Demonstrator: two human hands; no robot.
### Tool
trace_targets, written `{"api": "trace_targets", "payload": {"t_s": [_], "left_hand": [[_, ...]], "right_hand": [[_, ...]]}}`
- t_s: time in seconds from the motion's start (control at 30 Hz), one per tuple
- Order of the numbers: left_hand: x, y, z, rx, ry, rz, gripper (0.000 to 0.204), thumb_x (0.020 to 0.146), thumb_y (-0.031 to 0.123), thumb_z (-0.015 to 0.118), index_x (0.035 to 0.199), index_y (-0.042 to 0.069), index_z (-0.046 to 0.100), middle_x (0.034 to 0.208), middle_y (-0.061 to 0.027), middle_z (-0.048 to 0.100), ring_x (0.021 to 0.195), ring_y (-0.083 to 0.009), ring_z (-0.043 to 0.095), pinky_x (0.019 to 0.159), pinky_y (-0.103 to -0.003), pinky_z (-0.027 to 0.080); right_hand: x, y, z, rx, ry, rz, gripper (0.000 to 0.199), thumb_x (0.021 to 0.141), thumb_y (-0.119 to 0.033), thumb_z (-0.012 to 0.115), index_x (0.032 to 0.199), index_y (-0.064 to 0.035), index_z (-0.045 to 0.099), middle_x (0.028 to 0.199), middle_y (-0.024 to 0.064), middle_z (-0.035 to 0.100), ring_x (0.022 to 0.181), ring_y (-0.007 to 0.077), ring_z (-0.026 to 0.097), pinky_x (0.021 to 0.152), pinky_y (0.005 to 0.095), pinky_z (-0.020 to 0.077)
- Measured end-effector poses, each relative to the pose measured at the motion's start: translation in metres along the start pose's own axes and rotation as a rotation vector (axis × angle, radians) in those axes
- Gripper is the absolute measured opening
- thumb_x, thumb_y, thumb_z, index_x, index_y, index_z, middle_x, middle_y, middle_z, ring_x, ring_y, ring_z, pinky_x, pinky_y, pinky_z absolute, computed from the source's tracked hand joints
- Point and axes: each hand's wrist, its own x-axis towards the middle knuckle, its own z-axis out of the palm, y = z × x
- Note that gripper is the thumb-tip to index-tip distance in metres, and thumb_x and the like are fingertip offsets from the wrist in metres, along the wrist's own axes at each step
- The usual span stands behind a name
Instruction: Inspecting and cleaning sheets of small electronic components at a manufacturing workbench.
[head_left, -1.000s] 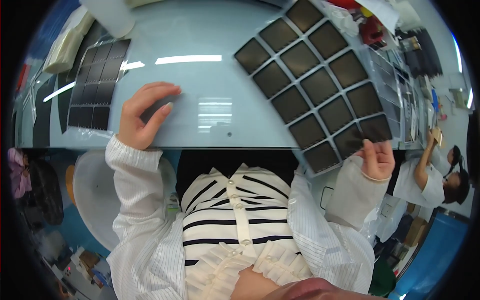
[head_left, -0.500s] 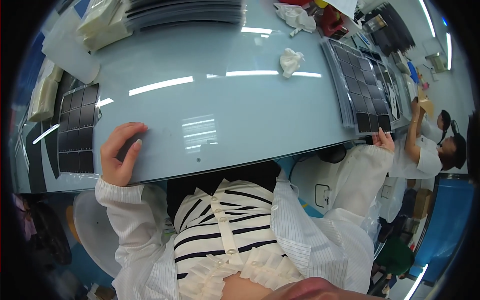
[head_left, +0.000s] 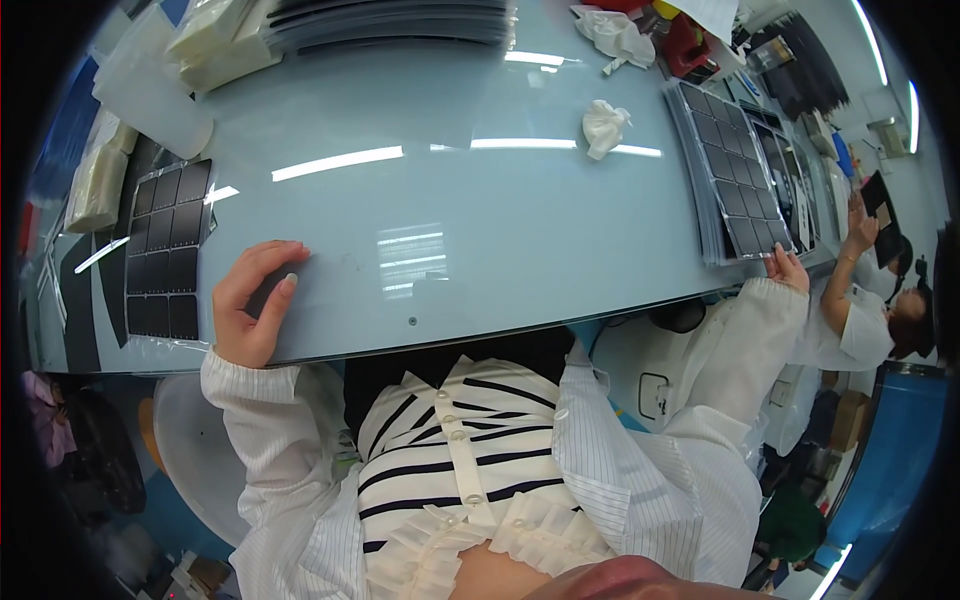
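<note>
Pale blue and glossy, the bench (head_left: 520,230) carried a crumpled white tissue (head_left: 605,128). At its right sat a stack of clear plastic sheets gridded with black squares (head_left: 735,165); the right hand (head_left: 789,270) touched its near corner, though whether pinching I could not tell. The left hand (head_left: 250,305) lay on the bench, thumb spread from curved fingers, near a similar black-squared sheet (head_left: 165,250).

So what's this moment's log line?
left hand: empty, at near side of table | right hand: at near edge of stacked gridded sheets
</note>
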Motion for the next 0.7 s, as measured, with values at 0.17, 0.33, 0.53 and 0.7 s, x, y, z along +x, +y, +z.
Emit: {"api": "trace_targets", "payload": {"t_s": [0.17, 0.33, 0.53, 0.7], "left_hand": [[0.0, -0.001, 0.0, -0.006, 0.007, 0.008, 0.022, 0.079, 0.004, 0.056, 0.099, -0.002, 0.062, 0.097, -0.013, 0.064, 0.097, -0.025, 0.057, 0.087, -0.032, 0.042], [-0.001, -0.001, 0.0, -0.021, 0.027, 0.013, 0.021, 0.079, 0.001, 0.055, 0.099, -0.002, 0.062, 0.095, -0.013, 0.063, 0.095, -0.0246, 0.058, 0.085, -0.031, 0.043], [-0.004, -0.001, 0.001, -0.01, 0.08, 0.01, 0.019, 0.081, -0.002, 0.053, 0.097, -0.001, 0.063, 0.094, -0.0128, 0.063, 0.092, -0.024, 0.059, 0.081, -0.029, 0.045], [-0.006, -0.005, -0.001, 0.016, 0.087, 0.048, 0.018, 0.081, -0.001, 0.053, 0.097, 0.0, 0.063, 0.094, -0.0126, 0.064, 0.09, -0.0241, 0.06, 0.078, -0.029, 0.047]], "right_hand": [[-0.029, -0.006, 0.019, -0.297, 0.173, -0.042, 0.048, 0.079, -0.016, 0.069, 0.114, 0.006, 0.044, 0.072, 0.0103, 0.062, 0.054, 0.0135, 0.059, 0.046, 0.0227, 0.049], [-0.056, -0.052, 0.053, -0.585, 0.203, -0.508, 0.079, 0.078, -0.029, 0.07, 0.134, 0.0015, 0.025, 0.065, 0.0073, 0.059, 0.039, 0.0072, 0.045, 0.035, 0.0201, 0.0318], [-0.091, -0.126, 0.197, -0.61, -0.251, -0.908, 0.046, 0.083, -0.029, 0.064, 0.122, -0.0083, 0.051, 0.075, 0.0037, 0.061, 0.052, 0.0047, 0.049, 0.046, 0.0164, 0.0348], [-0.13, -0.163, 0.347, -0.747, -0.236, -1.606, 0.034, 0.08, -0.031, 0.066, 0.11, -0.0149, 0.063, 0.09, 0.0051, 0.066, 0.079, 0.0163, 0.064, 0.067, 0.0235, 0.051]]}}
